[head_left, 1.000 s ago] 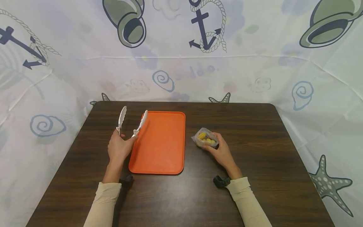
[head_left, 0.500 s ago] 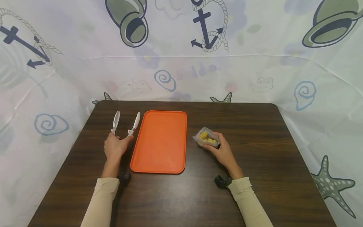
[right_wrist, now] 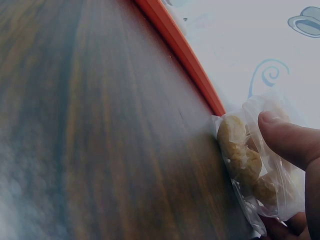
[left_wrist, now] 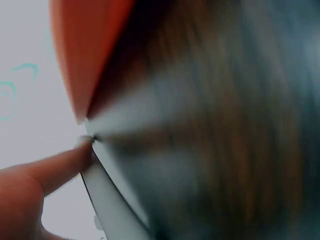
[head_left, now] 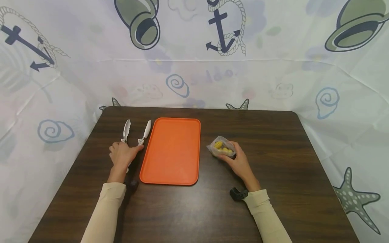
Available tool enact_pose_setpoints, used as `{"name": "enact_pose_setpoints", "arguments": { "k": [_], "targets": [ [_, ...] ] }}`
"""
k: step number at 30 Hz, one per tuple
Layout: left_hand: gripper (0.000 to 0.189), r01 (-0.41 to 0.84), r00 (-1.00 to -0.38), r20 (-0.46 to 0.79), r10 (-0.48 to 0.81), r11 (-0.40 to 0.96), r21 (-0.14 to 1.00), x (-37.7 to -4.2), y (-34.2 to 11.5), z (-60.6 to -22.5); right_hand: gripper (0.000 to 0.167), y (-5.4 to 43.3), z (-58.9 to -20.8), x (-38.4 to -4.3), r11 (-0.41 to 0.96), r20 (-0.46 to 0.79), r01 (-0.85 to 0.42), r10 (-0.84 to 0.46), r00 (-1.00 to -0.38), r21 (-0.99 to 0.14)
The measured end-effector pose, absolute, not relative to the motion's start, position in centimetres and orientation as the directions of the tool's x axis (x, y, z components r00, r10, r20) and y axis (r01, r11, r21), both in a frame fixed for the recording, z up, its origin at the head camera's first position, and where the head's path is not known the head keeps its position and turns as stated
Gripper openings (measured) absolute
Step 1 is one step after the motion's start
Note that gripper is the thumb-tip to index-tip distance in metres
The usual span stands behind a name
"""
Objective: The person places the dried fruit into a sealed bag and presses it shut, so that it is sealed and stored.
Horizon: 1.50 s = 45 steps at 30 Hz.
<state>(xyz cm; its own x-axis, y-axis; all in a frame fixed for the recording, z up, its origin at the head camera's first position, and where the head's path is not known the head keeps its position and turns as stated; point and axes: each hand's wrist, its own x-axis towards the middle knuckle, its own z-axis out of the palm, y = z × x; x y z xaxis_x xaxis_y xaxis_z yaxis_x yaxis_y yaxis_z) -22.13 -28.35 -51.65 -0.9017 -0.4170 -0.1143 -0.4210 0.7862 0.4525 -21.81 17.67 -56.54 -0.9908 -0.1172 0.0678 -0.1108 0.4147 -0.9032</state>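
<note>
Metal tongs with white scalloped tips [head_left: 126, 129] lie spread on the table to the left of the orange tray [head_left: 170, 152]. My left hand [head_left: 123, 155] lies over their middle, fingers off to the left of one arm. In the left wrist view the straight thumb [left_wrist: 65, 167] reaches to the metal arm of the tongs [left_wrist: 112, 200]. To the right of the tray, my right hand [head_left: 238, 163] grips a clear plastic bag [head_left: 214, 152] between thumb and fingers. Several yellow, lumpy, peanut-shaped pieces [right_wrist: 242, 157] show inside it.
Everything rests on a dark wood-grain table [head_left: 194, 212]. A white cloth [head_left: 206, 81] printed with anchors and shells hangs behind and at the sides. A black wrist device [head_left: 238, 194] sits on the right wrist, close above the tabletop.
My left hand has moved left with the tongs, away from the tray's edge, and its fingers have come off the left arm. The right hand keeps its hold on the bag.
</note>
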Motion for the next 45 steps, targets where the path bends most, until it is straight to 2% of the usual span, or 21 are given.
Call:
{"name": "enact_pose_setpoints", "arguments": {
  "k": [5,10,13,17,20,23,27,31,35,38,41,45],
  "targets": [
    [0.102,-0.421,-0.906,-0.153,-0.396,0.793,0.439,-22.6,-28.0,-51.1,0.067,17.9,-56.6,-21.9,0.420,0.073,-0.113,-0.109,-0.991,-0.900],
    [0.118,-0.374,-0.914,-0.056,-0.402,0.779,0.503,-22.0,-27.1,-50.5,0.066,17.3,-57.1,-21.6,0.413,0.057,-0.100,-0.114,-0.992,-0.905],
    [0.108,-0.292,-0.924,0.051,-0.379,0.787,0.544,-21.2,-25.6,-49.7,0.066,16.7,-57.6,-21.4,0.403,0.039,-0.087,-0.125,-0.991,-0.911],
    [0.080,-0.142,-0.948,0.148,-0.281,0.792,0.593,-20.6,-22.1,-48.5,0.070,15.9,-58.1,-21.1,0.404,0.033,-0.087,-0.139,-0.990,-0.911],
    [0.060,-0.054,-0.981,0.113,-0.161,0.771,0.634,-20.4,-18.7,-48.0,0.075,15.6,-58.3,-20.8,0.412,0.031,-0.087,-0.140,-0.990,-0.907],
    [0.049,-0.011,-0.999,0.021,-0.035,0.724,0.690,-20.3,-15.3,-48.0,0.081,15.6,-58.4,-20.6,0.429,0.027,-0.090,-0.152,-0.988,-0.899],
    [0.047,0.018,-0.990,-0.079,0.114,0.672,0.740,-20.9,-11.0,-48.9,0.085,15.9,-58.3,-20.7,0.439,0.042,-0.111,-0.163,-0.986,-0.892],
    [0.052,0.004,-0.963,-0.166,0.210,0.631,0.776,-21.9,-7.6,-49.8,0.085,16.3,-57.8,-21.2,0.433,0.067,-0.130,-0.157,-0.985,-0.892],
    [0.053,-0.106,-0.940,-0.259,0.222,0.531,0.840,-22.8,-5.8,-50.5,0.084,16.6,-57.3,-21.7,0.433,0.074,-0.140,-0.166,-0.983,-0.890],
    [0.049,-0.178,-0.940,-0.281,0.195,0.425,0.888,-23.2,-5.3,-50.9,0.081,16.7,-57.0,-22.0,0.455,0.069,-0.136,-0.161,-0.985,-0.880],
    [0.043,-0.211,-0.943,-0.283,0.175,0.343,0.915,-23.3,-4.9,-51.1,0.079,16.9,-56.4,-22.1,0.497,0.052,-0.117,-0.143,-0.988,-0.860],
    [0.036,-0.220,-0.945,-0.281,0.168,0.310,0.925,-23.2,-4.0,-51.1,0.077,17.3,-55.1,-21.6,0.576,-0.004,-0.063,-0.113,-0.994,-0.815]
  ]
}}
